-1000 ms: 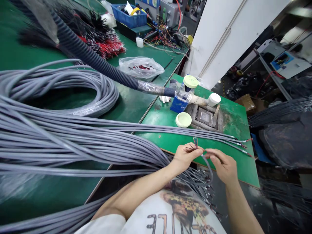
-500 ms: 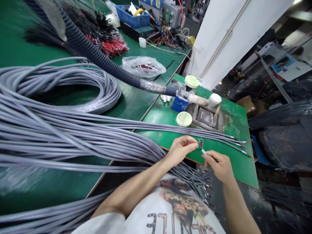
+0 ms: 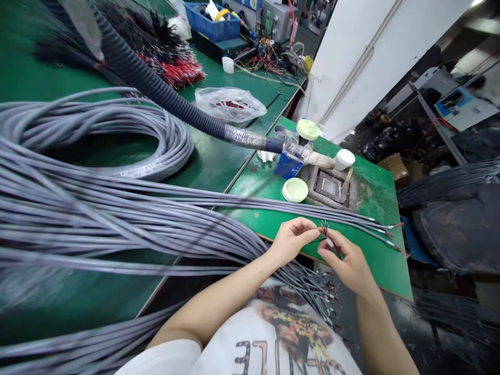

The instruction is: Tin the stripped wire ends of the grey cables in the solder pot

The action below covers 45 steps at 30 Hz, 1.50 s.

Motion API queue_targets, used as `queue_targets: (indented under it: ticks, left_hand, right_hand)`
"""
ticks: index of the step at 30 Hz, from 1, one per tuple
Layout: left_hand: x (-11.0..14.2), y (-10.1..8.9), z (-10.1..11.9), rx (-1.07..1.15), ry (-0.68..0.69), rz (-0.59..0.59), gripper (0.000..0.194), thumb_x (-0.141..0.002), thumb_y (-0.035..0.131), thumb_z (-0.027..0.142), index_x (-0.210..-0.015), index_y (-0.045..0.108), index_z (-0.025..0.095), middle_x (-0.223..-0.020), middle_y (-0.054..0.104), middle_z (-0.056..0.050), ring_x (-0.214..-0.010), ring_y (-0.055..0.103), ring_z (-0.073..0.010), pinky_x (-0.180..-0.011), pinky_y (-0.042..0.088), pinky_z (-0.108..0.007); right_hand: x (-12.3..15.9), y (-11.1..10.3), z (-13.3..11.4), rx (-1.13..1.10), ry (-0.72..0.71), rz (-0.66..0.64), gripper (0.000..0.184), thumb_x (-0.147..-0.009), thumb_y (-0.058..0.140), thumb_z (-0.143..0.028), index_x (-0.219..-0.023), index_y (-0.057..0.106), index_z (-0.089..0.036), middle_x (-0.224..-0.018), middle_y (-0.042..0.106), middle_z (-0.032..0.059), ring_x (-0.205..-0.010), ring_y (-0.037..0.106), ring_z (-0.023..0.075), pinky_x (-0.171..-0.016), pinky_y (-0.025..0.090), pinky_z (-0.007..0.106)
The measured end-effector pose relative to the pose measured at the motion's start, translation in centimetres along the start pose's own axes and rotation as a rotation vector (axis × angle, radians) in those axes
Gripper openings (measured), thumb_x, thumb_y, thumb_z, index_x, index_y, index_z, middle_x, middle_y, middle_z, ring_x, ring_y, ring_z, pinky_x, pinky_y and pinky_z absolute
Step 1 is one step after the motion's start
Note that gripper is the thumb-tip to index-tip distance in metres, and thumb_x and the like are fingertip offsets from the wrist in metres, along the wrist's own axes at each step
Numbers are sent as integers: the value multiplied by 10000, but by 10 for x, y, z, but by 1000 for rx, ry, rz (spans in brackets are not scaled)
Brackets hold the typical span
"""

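Head camera looks down on both hands held just above the near edge of a green workbench (image 3: pixel 375 265). The left hand (image 3: pixel 291 240) and right hand (image 3: pixel 346 262) meet at the far end of a grey cable, their fingertips pinched closely around its thin coloured wires (image 3: pixel 324 229), which fan out just above the grip. More grey cables (image 3: pixel 117 219) sweep in a thick bundle from the left across the bench, their stripped ends (image 3: pixel 385 235) lying to the far right of the hands. A grey cable coil (image 3: pixel 167 151) sits on the left. Farther off are a black ribbed hose (image 3: pixel 156 94), a clear plastic bag (image 3: pixel 230 104), a bunch of red-and-black wires (image 3: pixel 175 73), and a blue bin (image 3: pixel 211 15). Beyond the hands lie a pale green lid (image 3: pixel 295 190) and a square metal tray (image 3: pixel 330 186).
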<state>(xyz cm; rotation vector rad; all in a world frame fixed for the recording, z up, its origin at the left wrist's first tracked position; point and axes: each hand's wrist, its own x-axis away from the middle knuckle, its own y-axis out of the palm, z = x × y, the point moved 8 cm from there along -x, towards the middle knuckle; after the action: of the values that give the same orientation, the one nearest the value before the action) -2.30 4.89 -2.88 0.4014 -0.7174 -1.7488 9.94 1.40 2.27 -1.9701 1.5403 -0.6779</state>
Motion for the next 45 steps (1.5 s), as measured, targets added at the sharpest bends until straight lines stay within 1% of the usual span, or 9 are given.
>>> queue_targets:
  ticks: [7, 11, 17, 22, 28, 33, 38, 42, 45]
  left_hand:
    - [0, -5, -3, -11, 1, 43, 244, -679, 747, 318, -694, 598, 126, -600, 567, 26, -528, 441, -60, -530, 348, -196]
    - [-2, -7, 2, -3, 23, 44, 239, -675, 752, 311, -697, 600, 128, -611, 567, 25, -538, 454, -61, -543, 363, -195]
    - [-4, 0, 8, 0, 67, -38, 245, -658, 770, 316, -752, 630, 138, -733, 626, -15, -642, 545, -103, -631, 434, -232]
    - [-6, 2, 9, -34, 73, -63, 238, -683, 752, 326, -737, 623, 134, -693, 600, -4, -612, 528, -93, -604, 423, -223]
    - [-6, -5, 6, 3, 15, 22, 238, -661, 761, 318, -686, 624, 126, -645, 604, 4, -584, 500, -75, -584, 393, -206]
    - [-5, -8, -1, 20, -5, 81, 254, -629, 776, 322, -658, 610, 131, -590, 572, 27, -536, 443, -59, -534, 350, -192]
    - [-5, -6, -6, 23, -30, 91, 275, -617, 786, 343, -673, 628, 126, -608, 594, 13, -550, 471, -73, -536, 359, -203]
    - [-6, -6, -11, -71, -8, 67, 246, -661, 758, 349, -722, 663, 130, -674, 634, -13, -599, 513, -100, -583, 395, -226]
    - [-5, -9, -10, -333, 88, 41, 190, -730, 707, 334, -769, 690, 149, -724, 652, -29, -649, 537, -124, -623, 408, -240]
  right_hand:
    - [-13, 3, -10, 35, -16, 129, 303, -832, 604, -322, -1119, 593, -224, -870, 646, 8, -728, 573, 141, -669, 460, 242]
    - [-16, 5, -5, -22, -17, 106, 297, -863, 563, -323, -1142, 584, -221, -815, 654, 3, -685, 592, 135, -632, 462, 239]
    - [-18, 7, 0, -60, -1, 79, 338, -863, 556, -294, -1191, 557, -215, -735, 669, -9, -645, 609, 135, -613, 466, 238]
    - [-21, 10, -2, -68, -14, 59, 337, -849, 554, -274, -1182, 559, -220, -734, 651, -13, -639, 595, 132, -624, 463, 240]
    - [-23, 3, -7, 13, -21, 142, 291, -809, 626, -346, -1066, 625, -208, -600, 485, -53, -546, 450, 100, -547, 392, 220]
    - [-23, 0, -5, -49, -23, 196, 232, -863, 551, -370, -982, 655, -201, -601, 511, -31, -543, 471, 110, -536, 401, 231]
    - [-26, -4, -6, -71, -46, 248, 183, -858, 560, -352, -813, 646, -197, -673, 575, -6, -608, 507, 124, -580, 411, 242]
    - [-36, -18, 1, -56, -10, 288, 224, -846, 563, -368, -727, 601, -182, -609, 508, -26, -561, 448, 106, -539, 360, 230]
    - [-58, -38, 16, 8, 29, 281, 288, -835, 557, -402, -663, 563, -170, -535, 415, -46, -503, 374, 90, -487, 292, 225]
